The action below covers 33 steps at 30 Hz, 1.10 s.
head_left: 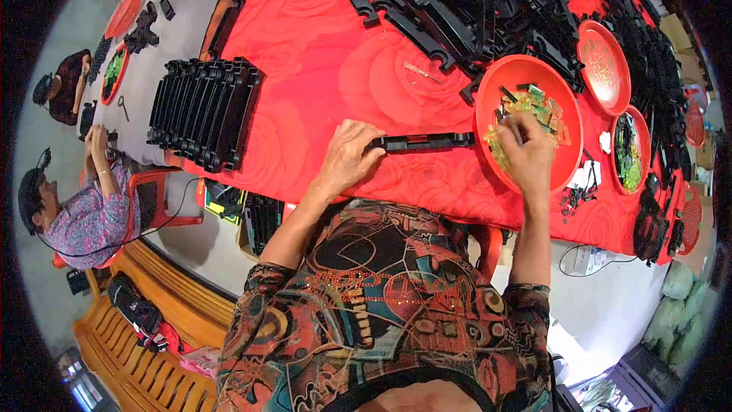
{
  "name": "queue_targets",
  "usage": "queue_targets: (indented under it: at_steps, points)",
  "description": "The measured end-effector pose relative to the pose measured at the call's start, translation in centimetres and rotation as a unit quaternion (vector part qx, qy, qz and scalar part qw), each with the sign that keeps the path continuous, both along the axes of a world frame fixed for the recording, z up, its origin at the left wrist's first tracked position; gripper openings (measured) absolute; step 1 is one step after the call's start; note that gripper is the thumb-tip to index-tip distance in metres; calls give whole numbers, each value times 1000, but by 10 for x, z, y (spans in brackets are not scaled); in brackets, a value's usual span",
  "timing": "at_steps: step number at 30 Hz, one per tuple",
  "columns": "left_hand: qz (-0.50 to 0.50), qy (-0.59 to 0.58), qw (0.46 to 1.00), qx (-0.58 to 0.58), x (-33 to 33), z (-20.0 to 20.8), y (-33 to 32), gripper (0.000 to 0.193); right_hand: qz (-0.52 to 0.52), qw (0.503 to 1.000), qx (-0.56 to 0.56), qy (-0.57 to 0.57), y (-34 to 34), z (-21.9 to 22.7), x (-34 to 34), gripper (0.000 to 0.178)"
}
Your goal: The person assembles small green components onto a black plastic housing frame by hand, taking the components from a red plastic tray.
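Note:
My left hand (352, 154) grips the left end of a long black plastic bar (427, 142) with notched ends, which lies crosswise on the red cloth. Over a round red plate (485, 84), just past the bar's other end, is my right hand (526, 145). Its fingers are pinched together, and whatever they hold is hidden. Small yellow-green translucent pieces (543, 107) and a few dark slivers lie in this plate. To the left, a neat row of similar black bars (204, 113) stands side by side.
A big loose heap of black bars (457, 11) covers the table's far side. Right of the plate are another red plate (583, 49), a smaller red dish (645, 172) of green and black pieces, and small black scraps (577, 197). Two people sit at a grey table on the left.

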State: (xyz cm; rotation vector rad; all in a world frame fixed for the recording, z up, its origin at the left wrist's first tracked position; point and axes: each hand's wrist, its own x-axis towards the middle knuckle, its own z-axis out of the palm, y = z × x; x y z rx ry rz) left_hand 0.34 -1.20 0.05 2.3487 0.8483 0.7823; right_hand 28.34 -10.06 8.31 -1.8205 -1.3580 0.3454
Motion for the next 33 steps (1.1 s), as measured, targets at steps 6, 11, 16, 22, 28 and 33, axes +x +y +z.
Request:
queue_targets:
  at_steps: [6,11,16,22,28,33]
  points:
    - [9,-6,1000,2,0,0,0,23,15,995,-38,96,-3,-28,-66,14]
    - [2,21,1000,-17,-9,6,0,22,-14,993,-28,111,2,-56,-87,14]
    - [6,17,1000,-8,-12,12,-7,28,10,996,21,80,1,-70,-101,11]
    - [28,17,996,85,-1,19,-18,35,-26,998,37,32,3,-84,-108,11]
    - [20,28,989,145,10,14,-18,32,-50,998,24,18,5,-83,-114,12]
    - [19,31,986,166,13,12,-20,29,-56,997,22,41,3,-84,-115,12]
